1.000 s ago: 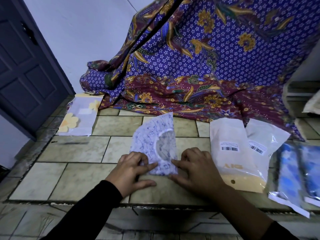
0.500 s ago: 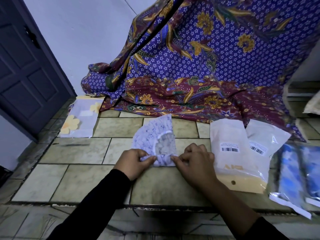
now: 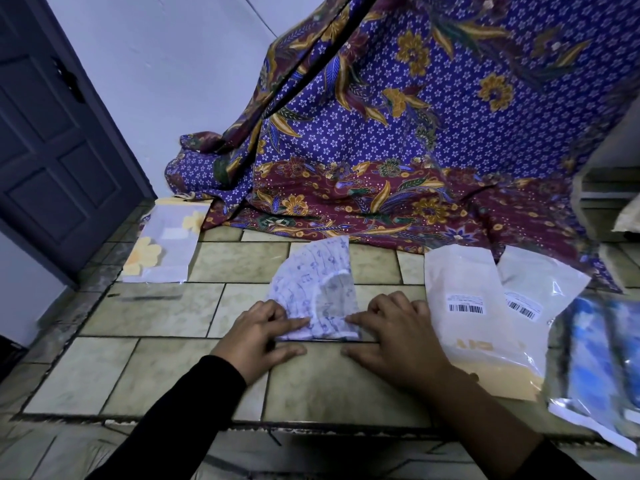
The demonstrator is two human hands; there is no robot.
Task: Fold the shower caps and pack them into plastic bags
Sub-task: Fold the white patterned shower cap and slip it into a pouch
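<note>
One cap [image 3: 311, 282], white with small blue notes printed on it, lies folded into a fan shape on the tiled floor [image 3: 156, 375]. It sits about midway along the floor's stepped front edge and a little back from it.

Both hands press on the cap's near end, the left hand [image 3: 256, 337] from the left and the right hand [image 3: 398, 337] from the right. Their fingers are nearly straight and slightly apart, lying flat on the plastic and clamped on nothing. The thumbs lie on bare tile just in front of the cap. The two index fingertips point toward each other without touching. A black sleeve [image 3: 173, 410] covers the left forearm.

Two pale bags [image 3: 464, 306] with barcode labels lie just right of the right hand, one overlapping the other. Blue packets [image 3: 588, 358] in clear plastic lie past them at the right edge. A flowered bag [image 3: 162, 244] lies at the far left corner, beside a dark door [image 3: 52, 150]. A purple batik cloth [image 3: 381, 133] hangs along the back, its hem on the tiles behind the cap.
</note>
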